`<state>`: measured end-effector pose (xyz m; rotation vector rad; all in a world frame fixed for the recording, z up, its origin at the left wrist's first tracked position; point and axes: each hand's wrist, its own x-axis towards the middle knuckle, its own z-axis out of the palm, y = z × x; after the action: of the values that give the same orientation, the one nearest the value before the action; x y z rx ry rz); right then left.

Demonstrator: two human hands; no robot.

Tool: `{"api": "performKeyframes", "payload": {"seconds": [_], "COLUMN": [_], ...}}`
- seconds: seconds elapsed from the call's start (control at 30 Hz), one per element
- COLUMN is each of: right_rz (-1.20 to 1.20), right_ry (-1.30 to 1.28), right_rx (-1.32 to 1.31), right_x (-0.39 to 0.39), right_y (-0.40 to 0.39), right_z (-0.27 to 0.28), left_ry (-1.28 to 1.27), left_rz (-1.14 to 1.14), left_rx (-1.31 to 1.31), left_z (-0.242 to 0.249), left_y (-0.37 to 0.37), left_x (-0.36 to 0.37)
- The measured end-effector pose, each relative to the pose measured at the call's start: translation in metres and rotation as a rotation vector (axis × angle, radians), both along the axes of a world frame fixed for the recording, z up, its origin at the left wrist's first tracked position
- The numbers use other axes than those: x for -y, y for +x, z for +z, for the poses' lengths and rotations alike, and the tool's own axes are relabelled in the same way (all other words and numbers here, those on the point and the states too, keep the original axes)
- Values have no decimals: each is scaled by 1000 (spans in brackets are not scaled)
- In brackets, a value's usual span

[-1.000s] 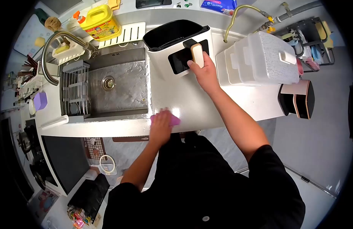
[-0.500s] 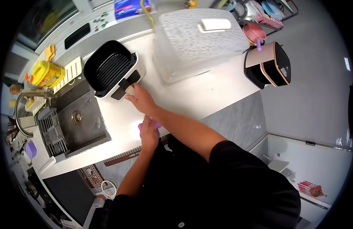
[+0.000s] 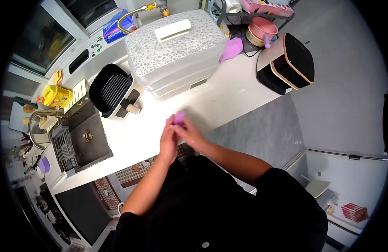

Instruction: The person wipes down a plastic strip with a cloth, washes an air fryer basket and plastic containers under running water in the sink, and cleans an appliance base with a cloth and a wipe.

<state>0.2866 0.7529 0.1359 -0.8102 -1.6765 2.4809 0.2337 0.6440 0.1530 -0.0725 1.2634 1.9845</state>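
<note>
This is a home kitchen. A sink [image 3: 93, 140] with a curved faucet [image 3: 32, 122] is set into a white countertop [image 3: 231, 101], near an air fryer body [image 3: 286, 63], its ribbed basket [image 3: 114, 90] and a yellow detergent jug [image 3: 57, 96].

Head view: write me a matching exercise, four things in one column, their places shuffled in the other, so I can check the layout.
1. Ribbed black basket
2. Yellow jug
3. Bunched purple cloth
4. Pink pot

A. Held between left hand and right hand
B. Near the black-topped appliance
C. Between sink and clear bin
D. Beside the slotted rack

Pairs: 1-C, 2-D, 3-A, 4-B
</note>
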Motion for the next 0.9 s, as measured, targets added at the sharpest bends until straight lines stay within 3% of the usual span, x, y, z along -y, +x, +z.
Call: {"api": "performKeyframes", "payload": {"seconds": [0.07,0.13,0.17,0.2,0.23,0.27,0.37,0.43,0.5,0.57,0.6,0.77,0.87,0.9], "right_rz": [-183,-351,-371,-280,-272,-115,186,214,127,127,154,488,409,436], "right_ry": [44,122,288,573,612,1193,1556,1450,1632,1619,1558,1525,1527,1634], "right_rx": [-50,120,103,267,159,-4,375,383,416,461,345,209,113,107], "right_x": [-48,-111,-149,-177,-198,-225,-259,-260,-226,-182,-161,-36,-25,-39], "right_y": [34,54,63,66,65,67,66,61,59,34,20,-46,-49,-49], "right_z": [-39,-59,-83,-59,-63,-86,-88,-124,-141,-133,-130,-98,-114,-118], "left_ry": [9,-286,-298,-336,-374,-416,-514,-555,-595,-585,-602,-676,-638,-638], "left_rz": [-33,-289,-286,-357,-425,-386,-294,-256,-221,-150,-129,-213,-312,-314], "left_rx": [-23,-732,-731,-619,-504,-462,-318,-256,-186,-168,-217,-109,-150,-151], "left_z": [-6,-7,-8,-9,-9,-19,-30,-33,-36,-45,-51,-31,-32,-35], "left_y": [8,10,11,13,15,17,28,34,46,58,65,84,84,81], "left_x": [-11,-5,1,12,26,41,88,117,145,165,171,156,151,151]}}
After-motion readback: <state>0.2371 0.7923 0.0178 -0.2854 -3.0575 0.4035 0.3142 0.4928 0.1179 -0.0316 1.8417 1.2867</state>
